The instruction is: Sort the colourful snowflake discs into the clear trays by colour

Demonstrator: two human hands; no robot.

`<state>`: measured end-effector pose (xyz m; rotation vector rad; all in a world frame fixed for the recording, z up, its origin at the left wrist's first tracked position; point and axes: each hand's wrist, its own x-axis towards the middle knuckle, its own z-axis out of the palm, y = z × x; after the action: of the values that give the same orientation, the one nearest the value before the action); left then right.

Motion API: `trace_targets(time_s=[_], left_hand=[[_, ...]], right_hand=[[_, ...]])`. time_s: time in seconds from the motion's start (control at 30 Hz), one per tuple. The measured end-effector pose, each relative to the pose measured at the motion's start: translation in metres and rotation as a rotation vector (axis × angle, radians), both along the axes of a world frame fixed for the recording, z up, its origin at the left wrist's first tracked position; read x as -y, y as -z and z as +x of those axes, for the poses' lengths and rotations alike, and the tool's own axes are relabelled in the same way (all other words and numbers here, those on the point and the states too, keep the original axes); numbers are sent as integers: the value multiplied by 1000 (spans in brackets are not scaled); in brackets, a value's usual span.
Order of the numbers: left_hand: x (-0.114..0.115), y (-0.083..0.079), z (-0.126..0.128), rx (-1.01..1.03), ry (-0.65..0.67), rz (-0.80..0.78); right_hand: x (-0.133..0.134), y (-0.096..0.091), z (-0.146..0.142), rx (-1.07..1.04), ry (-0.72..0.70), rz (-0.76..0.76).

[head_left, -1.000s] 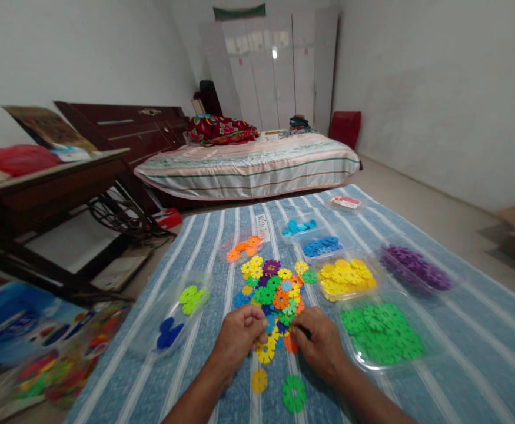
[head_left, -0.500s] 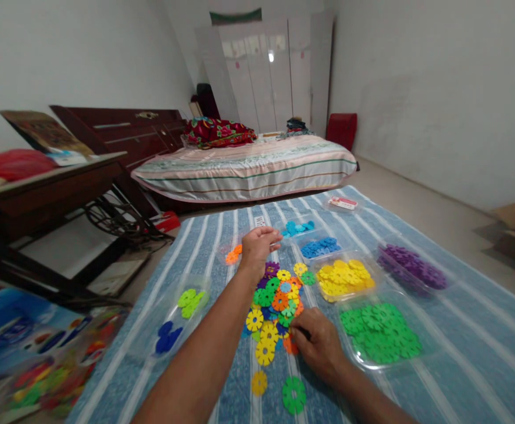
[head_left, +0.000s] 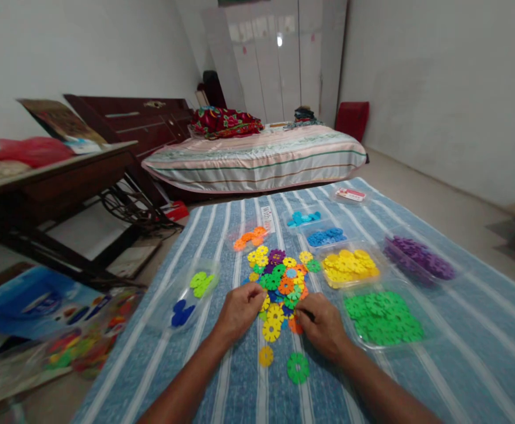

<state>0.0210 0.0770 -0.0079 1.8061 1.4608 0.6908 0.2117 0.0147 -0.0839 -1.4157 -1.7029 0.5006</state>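
A mixed pile of notched plastic snowflake discs (head_left: 286, 286) lies on a striped cloth, in yellow, green, orange, purple and blue. At the pile's left edge is my left hand (head_left: 240, 309), its fingertips pinched together beside a yellow disc (head_left: 266, 302). My right hand (head_left: 321, 323) is closed at the right edge, fingers curled by an orange disc (head_left: 295, 325). What either hand holds, if anything, is hidden. Nearer to me lie a loose green disc (head_left: 298, 368) and a yellow-orange disc (head_left: 266, 356).
Clear containers hold sorted discs: green (head_left: 383, 318), yellow (head_left: 349, 267), purple (head_left: 419, 257), blue (head_left: 326, 237), light blue (head_left: 303, 218) and orange (head_left: 251, 238). At left, one tray (head_left: 165, 318) holds lime and dark blue discs. A bed (head_left: 257, 159) stands beyond; a sewing-machine table (head_left: 54, 168) is at left.
My left hand has come back from near the orange and light blue containers to the pile's left edge. My right hand stays at the pile's right side. The view has shifted slightly.
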Motion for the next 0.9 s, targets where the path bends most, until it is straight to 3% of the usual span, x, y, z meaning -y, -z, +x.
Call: trace_targets(time_s=[0.17, 0.33, 0.53, 0.9], left_hand=[[33, -3, -12, -131, 28, -18], [50, 1, -9, -281, 105, -15], [53, 8, 0, -501, 174, 46], [48, 9, 4, -443, 101, -43]], right_hand=[[1, 0, 2, 8, -10, -8], [1, 1, 2, 16, -15, -11], [1, 0, 2, 23, -11, -8], [0, -2, 0, 13, -2, -9]])
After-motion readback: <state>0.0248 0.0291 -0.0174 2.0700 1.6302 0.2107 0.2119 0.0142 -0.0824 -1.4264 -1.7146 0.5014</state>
